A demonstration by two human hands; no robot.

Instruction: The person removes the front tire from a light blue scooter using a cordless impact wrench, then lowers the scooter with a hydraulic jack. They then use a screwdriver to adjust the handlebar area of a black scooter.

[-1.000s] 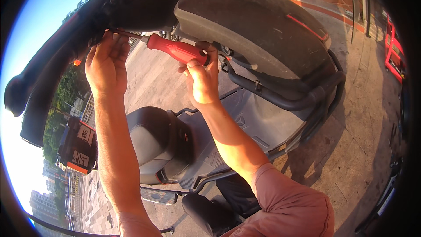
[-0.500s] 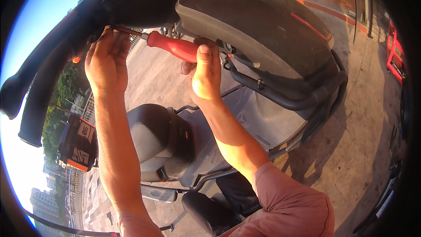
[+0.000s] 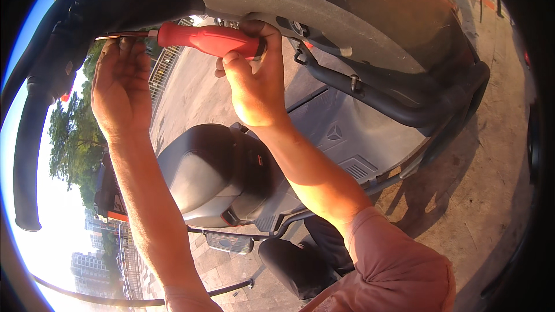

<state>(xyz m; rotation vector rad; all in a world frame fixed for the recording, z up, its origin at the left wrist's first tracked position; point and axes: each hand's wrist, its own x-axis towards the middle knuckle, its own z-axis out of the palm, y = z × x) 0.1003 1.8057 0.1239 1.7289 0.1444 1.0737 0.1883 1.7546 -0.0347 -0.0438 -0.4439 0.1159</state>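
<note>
My right hand (image 3: 254,81) is wrapped round the red handle of a screwdriver (image 3: 208,40), with the thumb along its lower side. The metal shaft runs level to the left, its tip beside the dark underside of the handlebar assembly (image 3: 58,52) of a scooter-like vehicle. Close under the shaft, near its tip, my left hand (image 3: 122,95) is raised with bent fingers. Its fingertips meet the shaft; their far sides are hidden. Just above the handle is the grey-black front panel (image 3: 324,11) of the vehicle.
A black tube frame (image 3: 381,104) curves below the panel, over a grey footboard (image 3: 364,133). The black seat (image 3: 202,156) lies beneath my hands, between my forearms. A black handlebar grip (image 3: 28,162) hangs at the far left. Paving, a railing and trees are beyond.
The view has shifted, and both hands and the screwdriver now appear farther left. More of the screwdriver's shaft shows. My right hand still holds the handle.
</note>
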